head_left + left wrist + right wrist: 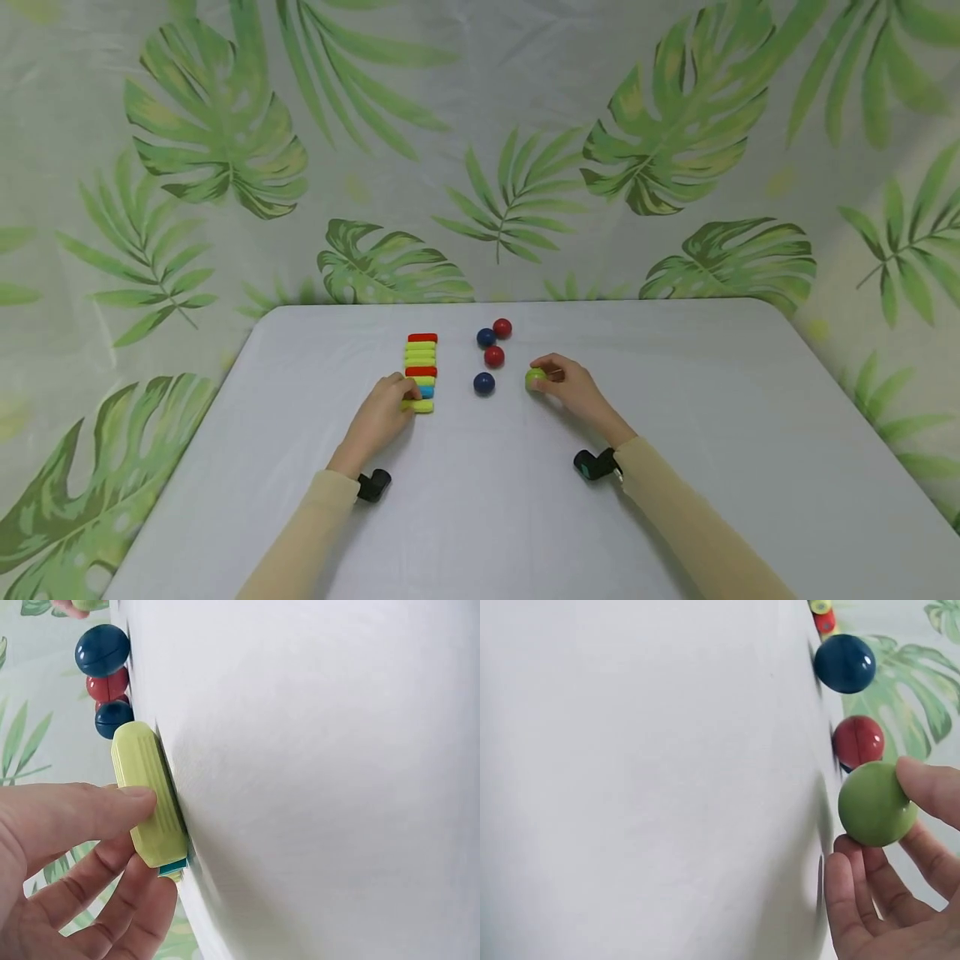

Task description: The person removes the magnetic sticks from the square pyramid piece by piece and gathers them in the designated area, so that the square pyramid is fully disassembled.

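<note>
Right now my left hand (378, 417) is at the near end of the row of oblong blocks (421, 372), thumb and fingers pinching the nearest yellow-green block (148, 796). In the left wrist view my thumb lies flat along its upper face while the curled fingers (112, 900) come up from below, so the block sits pinned against the white table (675, 467). A sliver of the blue block (426, 391) shows just behind it. I judge that I hold it low and flat like this to keep it square with its neighbours, which lie side by side, touching, in one straight column: red at the far end, several yellow-green ones, another red, then yellow-green and blue.

My right hand (573, 392) is off to the right, well apart from the row, fingers curled round a green ball (876, 803). The right wrist view shows the thumb above it and the fingers cupped beneath; the ball rests on or just above the tabletop, and I cannot tell which. The cupped hold seems a sensible one for a thing that would roll.

Between my hands lie four more balls: a dark blue ball (483, 383) nearest me, a red ball (493, 357) beyond it, then another blue ball (486, 337) and another red ball (502, 328) touching each other at the far side.

Behind the table hangs a leaf-print cloth (225, 150).
</note>
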Tool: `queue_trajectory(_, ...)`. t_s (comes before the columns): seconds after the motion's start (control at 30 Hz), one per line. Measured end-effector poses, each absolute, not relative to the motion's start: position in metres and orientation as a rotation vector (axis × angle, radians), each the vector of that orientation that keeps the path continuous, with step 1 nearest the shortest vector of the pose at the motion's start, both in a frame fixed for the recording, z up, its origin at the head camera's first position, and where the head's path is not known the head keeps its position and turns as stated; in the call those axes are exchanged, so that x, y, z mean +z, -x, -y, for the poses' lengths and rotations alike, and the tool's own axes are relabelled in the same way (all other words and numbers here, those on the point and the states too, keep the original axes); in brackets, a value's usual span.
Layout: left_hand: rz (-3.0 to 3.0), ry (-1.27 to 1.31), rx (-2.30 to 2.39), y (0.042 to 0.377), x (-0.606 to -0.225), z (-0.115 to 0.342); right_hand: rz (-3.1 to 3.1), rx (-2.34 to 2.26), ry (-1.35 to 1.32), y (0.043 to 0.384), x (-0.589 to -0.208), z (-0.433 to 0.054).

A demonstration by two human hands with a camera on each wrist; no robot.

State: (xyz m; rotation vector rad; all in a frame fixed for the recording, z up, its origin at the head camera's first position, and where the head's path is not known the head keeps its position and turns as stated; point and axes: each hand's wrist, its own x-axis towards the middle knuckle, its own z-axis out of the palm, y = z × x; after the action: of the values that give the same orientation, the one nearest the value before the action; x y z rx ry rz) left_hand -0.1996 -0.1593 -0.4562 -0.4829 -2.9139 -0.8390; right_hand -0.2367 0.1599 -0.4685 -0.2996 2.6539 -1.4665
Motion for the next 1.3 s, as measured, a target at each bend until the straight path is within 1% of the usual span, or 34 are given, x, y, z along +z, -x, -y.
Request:
queue_trajectory(0.2, 2.91, 0.455, -0.795, 0.203, -0.455, 0.157, -2.679, -1.472, 0.247, 0.26, -0.466, -0.143)
queue_trajectory(0.33, 2.906, 0.46, -0.769, 0.205, -0.455, 0.156, -2.716, -1.484, 0.219, 0.269, -0.464, -0.135)
queue_trajectory(0.63, 2.918, 0.465, -0.813, 0.204, -0.453, 0.155, -2.748, -1.43, 0.216, 0.275, -0.464, -0.134)
queue_trajectory(0.7, 2.902, 0.469, -0.829, 0.204, -0.453, 0.156, -2.754, -1.447, 0.225, 0.271, -0.462, -0.136)
queue_trajectory(0.8, 2.853, 0.489, -0.889, 0.203, -0.451, 0.157, -2.774, -1.48, 0.307, 0.258, -0.456, -0.14)
queue_trajectory(0.97, 2.758, 0.525, -1.102, 0.206, -0.448, 0.158, -2.683, -1.477, 0.554, 0.228, -0.451, -0.143)
queue_trajectory(1.1, 2.741, 0.533, -1.19, 0.211, -0.447, 0.157, -2.573, -1.391, 0.7, 0.211, -0.455, -0.14)
queue_trajectory(1.2, 2.801, 0.516, -1.15, 0.216, -0.447, 0.156, -2.563, -1.325, 0.754, 0.204, -0.459, -0.136)
queue_trajectory(1.3, 2.909, 0.515, -1.056, 0.219, -0.449, 0.156, -2.595, -1.289, 0.729, 0.203, -0.462, -0.132)
